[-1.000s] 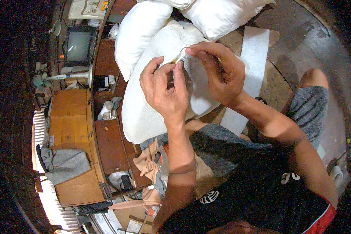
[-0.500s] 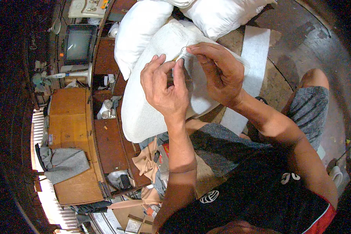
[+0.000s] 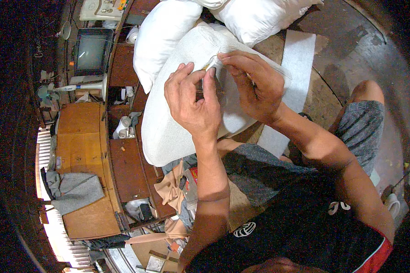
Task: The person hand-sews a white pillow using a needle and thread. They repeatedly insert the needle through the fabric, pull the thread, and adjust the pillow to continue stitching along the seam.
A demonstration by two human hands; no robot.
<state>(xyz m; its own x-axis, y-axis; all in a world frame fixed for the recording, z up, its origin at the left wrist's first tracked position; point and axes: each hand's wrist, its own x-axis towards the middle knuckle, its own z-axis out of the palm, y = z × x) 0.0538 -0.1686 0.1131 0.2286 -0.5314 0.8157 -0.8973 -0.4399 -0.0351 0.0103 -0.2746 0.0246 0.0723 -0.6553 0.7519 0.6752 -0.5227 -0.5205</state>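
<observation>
A large off-white knit-covered cushion (image 3: 164, 127) lies in front of me, a seam or edge running along its upper part. My left hand (image 3: 192, 102) is over it, fingers curled, thumb and forefinger close round a small thin pale piece (image 3: 211, 60) with something yellowish beside it. My right hand (image 3: 262, 86) pinches the upper end of that piece between thumb and forefinger, its other fingers curled. The piece is too small to name, and my fingers partly hide it.
White pillows (image 3: 161, 38) lie beyond the cushion, a pale fabric strip (image 3: 298, 59) on the floor to its right. Leftward stand a wooden cabinet (image 3: 79, 120) with grey cloth (image 3: 84, 191) on it and a screen (image 3: 87, 52). Loose clothes (image 3: 171, 189) lie by my left forearm.
Both hands stay nearly in place. The fingertips of my right hand have shifted very slightly, and the small pale loop at them shows less than it did.
</observation>
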